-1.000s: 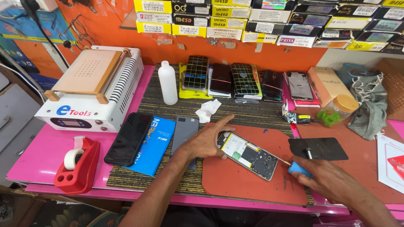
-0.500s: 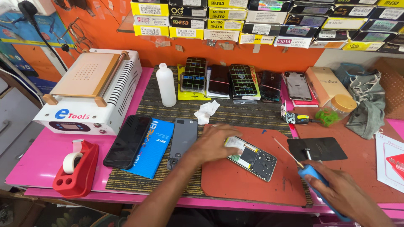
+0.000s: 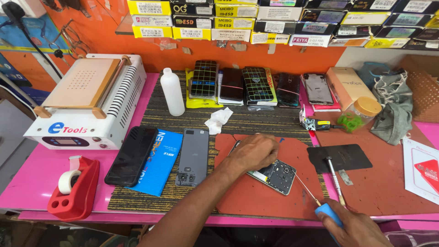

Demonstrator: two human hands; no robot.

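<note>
Left hand point(image 3: 254, 151) now atop opened phone point(image 3: 276, 176), seemingly.

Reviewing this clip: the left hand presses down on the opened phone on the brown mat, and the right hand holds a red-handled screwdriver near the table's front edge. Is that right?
Not quite. In the head view the screwdriver in the right hand has a blue handle, not red. The rest holds: the left hand presses on the opened phone on the brown mat.
</note>
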